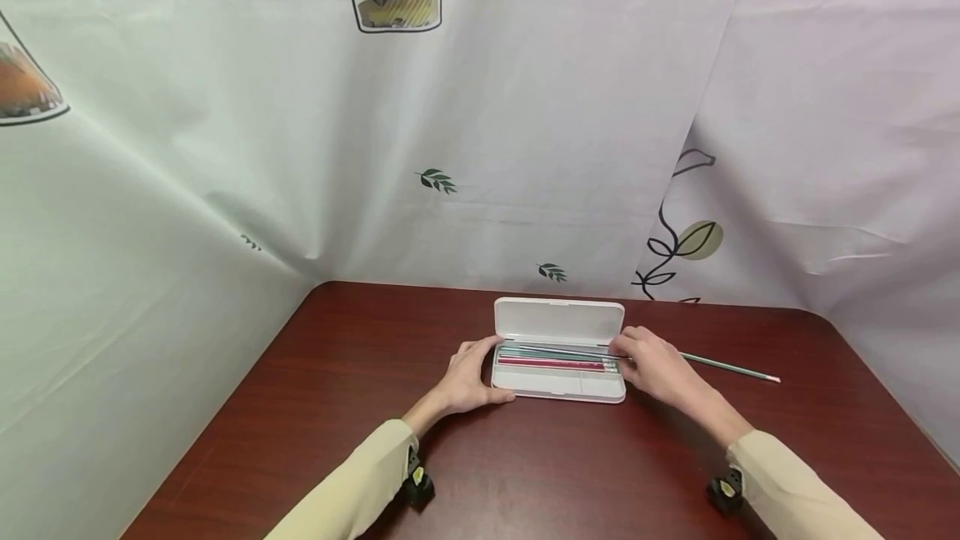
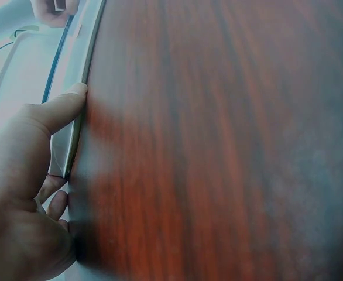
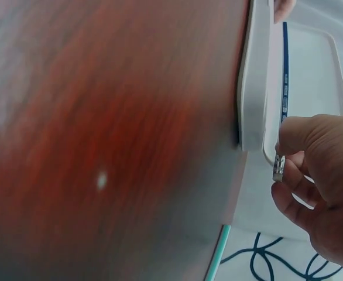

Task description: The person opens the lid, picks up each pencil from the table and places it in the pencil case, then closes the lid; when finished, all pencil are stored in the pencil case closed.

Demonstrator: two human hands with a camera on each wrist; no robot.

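Observation:
A white pencil case [image 1: 540,383] lies on the table with its lid [image 1: 558,320] raised at the back. Red pencils [image 1: 551,364] and green pencils [image 1: 534,353] lie lengthwise inside it. My left hand [image 1: 467,377] grips the case's left end, thumb along the front edge and fingers round the far side. Near the case's right end, my right hand [image 1: 654,363] pinches a dark blue pencil [image 3: 285,82] by its silvery end, between thumb and fingers. That pencil stretches leftward over the case, above the other pencils.
A green pencil [image 1: 731,367] with a pink eraser tip lies on the dark red table [image 1: 570,465], right of the case and partly behind my right hand. A white cloth [image 1: 525,148] with printed plants hangs behind the table.

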